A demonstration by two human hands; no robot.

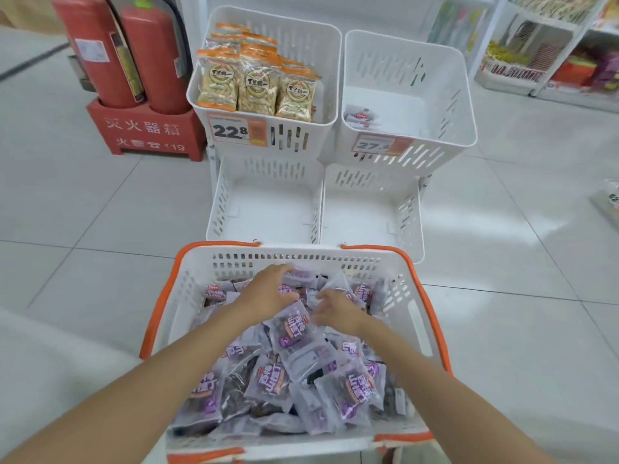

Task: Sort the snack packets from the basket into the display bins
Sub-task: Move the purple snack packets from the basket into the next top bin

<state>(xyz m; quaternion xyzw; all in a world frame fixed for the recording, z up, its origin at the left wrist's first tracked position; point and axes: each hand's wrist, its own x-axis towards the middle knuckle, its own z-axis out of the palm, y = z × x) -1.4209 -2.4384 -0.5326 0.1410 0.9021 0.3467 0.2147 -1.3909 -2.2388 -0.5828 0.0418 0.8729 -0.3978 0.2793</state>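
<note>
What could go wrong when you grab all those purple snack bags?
The purple packets lie in a loose heap, so a big scoop by the left hand and right hand might spill some onto the floor. They could also land among the orange packets by mistake, mixing the snacks.

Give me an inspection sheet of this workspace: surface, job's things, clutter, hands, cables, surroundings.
Surface: pale tiled floor.
Job's things: white basket with orange rim, full of purple snack packets; upper left bin holds orange packets; upper right bin holds only a white packet at its bottom; lower left bin and lower right bin hold nothing.
Clutter: blurred item on the floor at the right edge.
Hands: left hand bent over the packets, grip cannot be told; right hand open, fingers spread on the packets.
Cables: nothing seen.
Surroundings: two red fire extinguishers in a red box on the left; stocked shelves behind on the right.
</note>
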